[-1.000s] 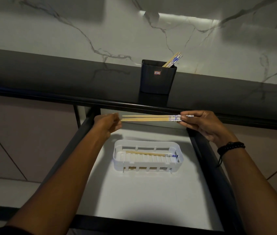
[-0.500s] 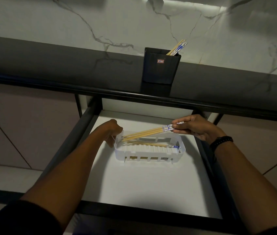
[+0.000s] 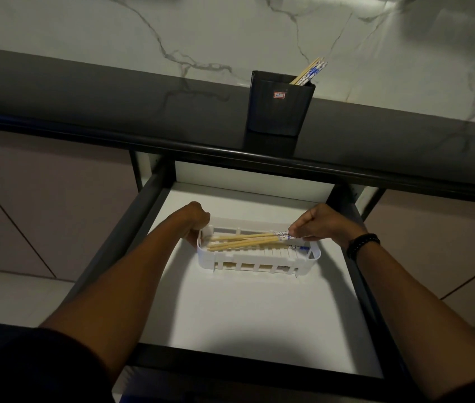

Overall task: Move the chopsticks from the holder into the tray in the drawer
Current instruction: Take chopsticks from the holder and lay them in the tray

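Your right hand (image 3: 322,225) hovers over the right end of the tray (image 3: 247,258) with its grip closed. Thumb and fingertips pinch the patterned blue-and-white ends of the chopsticks (image 3: 245,241). The chopsticks lie almost level, slanting slightly down to the left. Their plain wooden tips are inside the tray at its left end, fanned a little apart, and the pinched ends sit just above the tray's right part.

Beneath them, on the tray's slatted floor, lies a lone stick (image 3: 300,248) whose blue end shows near the right wall.

Your left hand (image 3: 194,221) is at the tray's left end with its fingers curled. Its grip looks to be around that end wall, though the wrist hides most of the fingers.

The tray is white and slotted along its front. It sits in the far half of the open drawer (image 3: 259,309), on the white floor.

Above the drawer, on the dark table (image 3: 114,91), the black holder (image 3: 279,112) stands upright near the front edge, with a small red label on its face. A few spare sticks (image 3: 311,69) lean out of its right corner.

A dark beaded band (image 3: 362,242) circles your right wrist.
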